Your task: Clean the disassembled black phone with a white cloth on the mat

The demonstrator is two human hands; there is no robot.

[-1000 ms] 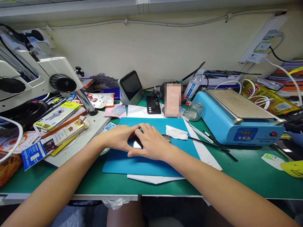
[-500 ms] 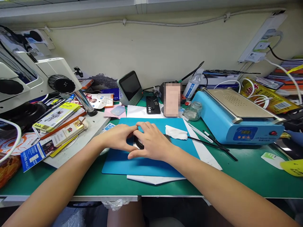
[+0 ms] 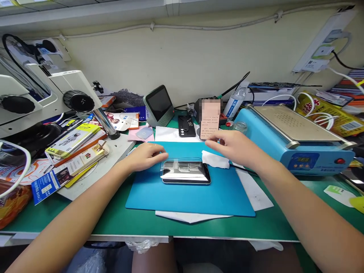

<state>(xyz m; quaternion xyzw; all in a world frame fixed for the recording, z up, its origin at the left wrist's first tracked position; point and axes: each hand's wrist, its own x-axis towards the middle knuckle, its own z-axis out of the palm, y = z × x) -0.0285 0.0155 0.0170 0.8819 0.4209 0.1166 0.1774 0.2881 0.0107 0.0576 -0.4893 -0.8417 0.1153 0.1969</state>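
Note:
A phone (image 3: 186, 176) lies face up on the blue mat (image 3: 187, 199), its glossy screen reflecting light. The thin outline of a clear sheet shows along its far edge. My left hand (image 3: 147, 156) is at the phone's far left corner, fingers loosely bent and apart; whether they touch the clear sheet I cannot tell. My right hand (image 3: 234, 147) is raised over the mat's far right part, fingers apart and holding nothing. Its fingertips are at the lower edge of an upright phone (image 3: 209, 127) showing text; contact is unclear. Below that hand lies a white cloth-wrapped stick (image 3: 215, 159).
A blue heating machine (image 3: 284, 140) stands at right, beside a glass jar (image 3: 240, 128) and a bottle (image 3: 234, 102). Behind the mat are a black phone (image 3: 187, 126) and a smart display (image 3: 159, 107). A microscope stand (image 3: 106, 123) and boxes (image 3: 75, 140) crowd the left.
My hands have parted, uncovering the phone on the mat. The right hand has moved right and away from me toward the upright phone; the left stays near the lying phone's corner.

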